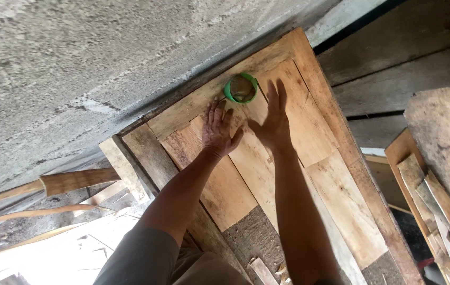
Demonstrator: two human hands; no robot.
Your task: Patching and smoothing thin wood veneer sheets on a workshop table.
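Your left grip (218, 130) lay flat, fingers apart and holding nothing, pressed on the thin wood sheets (246, 163) that covered the wooden frame (309, 63). Your right grip (273, 120) was open too, fingers spread and empty, palm down on the same sheets just beside the left one, the two thumbs nearly meeting. The green tape roll (240, 88) sat on the upper board of the frame, just beyond your fingertips: it was close above the left fingers and a little to the left of the right fingertips, touched by neither as far as I could tell. The sheets overlapped one another across the frame, with a patch of rough grey surface (254, 237) showing near your forearms. A stack of thin wood strips (441, 211) lay well apart on your right, and a rough concrete wall (77, 63) ran along the left.
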